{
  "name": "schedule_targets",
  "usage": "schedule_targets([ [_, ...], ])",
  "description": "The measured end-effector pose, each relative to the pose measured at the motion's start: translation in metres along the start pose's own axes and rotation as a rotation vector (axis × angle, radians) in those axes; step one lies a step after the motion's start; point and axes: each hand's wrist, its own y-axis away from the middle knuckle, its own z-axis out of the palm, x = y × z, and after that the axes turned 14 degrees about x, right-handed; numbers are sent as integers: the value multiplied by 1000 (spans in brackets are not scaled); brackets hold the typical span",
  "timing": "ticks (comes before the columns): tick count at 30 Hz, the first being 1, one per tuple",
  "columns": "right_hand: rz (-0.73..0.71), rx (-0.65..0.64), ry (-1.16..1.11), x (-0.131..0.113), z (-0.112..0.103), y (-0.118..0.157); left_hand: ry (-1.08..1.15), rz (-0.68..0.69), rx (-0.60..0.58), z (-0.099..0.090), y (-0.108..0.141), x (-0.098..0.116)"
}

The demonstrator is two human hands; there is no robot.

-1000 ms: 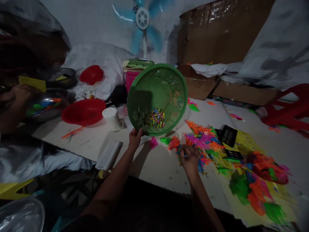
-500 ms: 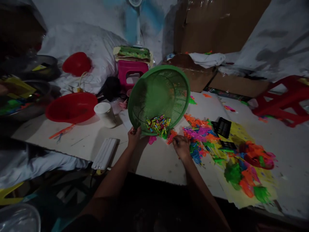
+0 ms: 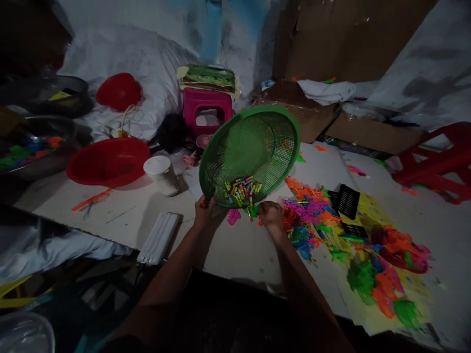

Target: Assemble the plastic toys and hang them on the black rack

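Well, it's a dim room: a scuffed pale wall [image 3: 150, 19] fills the back, and a long white table [image 3: 239, 255] stretches before it, its top marked with dark spots. A big brown cardboard box [image 3: 338, 44] rises at the back right, and a red stool [image 3: 459, 137] is at the right end. Mid-table, a green mesh basket [image 3: 250, 142] tilts, its mouth toward the person. A shallow red basin [image 3: 106, 169] sits to its left, a pink stool [image 3: 208, 98] behind it, and a loose spread of bright plastic pieces [image 3: 305, 206] to its right.

Both forearms reach forward, angling in toward the basket. The left hand [image 3: 204, 211] is closed around the basket's lower left rim. The right hand [image 3: 271, 215], fingers curled, is just beside the lower right rim; I can't tell whether it grips anything. Smallest of all, short multicoloured cylinders [image 3: 241, 191] lie heaped in the basket's lower side, between the two hands.
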Motion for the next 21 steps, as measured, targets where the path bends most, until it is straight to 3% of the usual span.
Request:
schedule_targets([
  [7,-17,130,-116,-15,16,-27,-81,177,-8,-4,7,17],
  [14,-183,61,-130,-44,38,-70,-235,363,-116,-5,20,22],
  [17,-208,14,-110,-41,45,-61,-238,367,-119,-5,19,20],
  [21,-170,-9,-64,-25,51,-33,-177,230,-51,-4,8,16],
])
